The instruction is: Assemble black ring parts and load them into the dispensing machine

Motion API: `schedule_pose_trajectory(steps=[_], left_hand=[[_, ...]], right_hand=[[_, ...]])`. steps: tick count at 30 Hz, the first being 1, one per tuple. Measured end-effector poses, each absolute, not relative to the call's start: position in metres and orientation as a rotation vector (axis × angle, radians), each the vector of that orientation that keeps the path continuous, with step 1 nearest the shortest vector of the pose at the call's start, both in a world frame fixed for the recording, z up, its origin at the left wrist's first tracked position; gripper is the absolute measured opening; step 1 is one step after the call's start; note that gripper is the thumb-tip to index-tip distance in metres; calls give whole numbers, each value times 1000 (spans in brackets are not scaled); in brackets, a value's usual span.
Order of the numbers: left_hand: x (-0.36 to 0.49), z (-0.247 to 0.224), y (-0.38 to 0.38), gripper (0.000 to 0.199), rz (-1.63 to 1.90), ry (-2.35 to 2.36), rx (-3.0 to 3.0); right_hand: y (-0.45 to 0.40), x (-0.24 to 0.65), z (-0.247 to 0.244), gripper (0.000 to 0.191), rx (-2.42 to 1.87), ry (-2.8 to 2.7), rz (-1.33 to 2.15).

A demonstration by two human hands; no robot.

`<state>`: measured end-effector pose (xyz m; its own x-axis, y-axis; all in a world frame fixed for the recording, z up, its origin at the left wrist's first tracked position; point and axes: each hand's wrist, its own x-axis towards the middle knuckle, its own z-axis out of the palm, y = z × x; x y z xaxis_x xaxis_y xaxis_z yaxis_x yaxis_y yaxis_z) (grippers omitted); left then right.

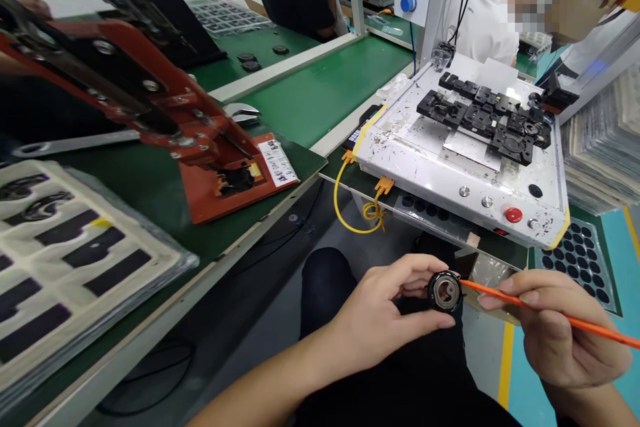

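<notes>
My left hand (pixel 373 313) pinches a small round black part (pixel 445 291) with a metallic ring inside, between thumb and fingers above my lap. Its ringed face is turned up towards me. In my right hand (pixel 570 330) is a thin orange stick-like tool (pixel 493 291), gripped between thumb and fingers. The tool's tip meets the upper right rim of the round part, or lies very close to it; I cannot tell which. Fine detail at the tip is too small to make out.
A white machine (pixel 425 167) bearing black fixtures (pixel 480 117) and a red button (pixel 513 215) stands ahead. Left are a red hand press (pixel 200 193) and stacked trays (pixel 150 247). Black discs on a sheet (pixel 575 253) lie right. Yellow cable (pixel 340 203) hangs ahead. Other people are nearby.
</notes>
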<state>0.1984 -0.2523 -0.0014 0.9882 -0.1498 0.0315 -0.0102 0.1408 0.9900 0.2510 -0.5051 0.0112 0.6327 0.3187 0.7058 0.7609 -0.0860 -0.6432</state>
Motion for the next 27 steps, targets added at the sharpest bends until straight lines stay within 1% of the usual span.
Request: schedule_pose_trajectory(steps=[3,6,16,21,23,25,27], left_hand=[[199,-2,-252,50,-97,-114,1430],[200,-3,-252,50,-113,-108,1416],[202,-4,-249,41,-154,-51,1456],[205,-8,-250,41,-155,-59,1486],[203,-11,-249,42,-164,-42,1511],[200,-13,-248,42,-162,0,1536],[195,-17,-247,43,-149,61,1546]], right_hand=[[-499,253,11,17,-1631,-829,-553],[-496,254,13,16,-1569,-735,-560],[-509,272,10,24,-1335,-287,-328],[-523,271,6,24,-1328,-235,-351],[-534,264,-1,23,-1370,-243,-403],[-550,252,-20,22,-1449,-233,-409],[-569,238,-53,26,-1589,-151,-278]])
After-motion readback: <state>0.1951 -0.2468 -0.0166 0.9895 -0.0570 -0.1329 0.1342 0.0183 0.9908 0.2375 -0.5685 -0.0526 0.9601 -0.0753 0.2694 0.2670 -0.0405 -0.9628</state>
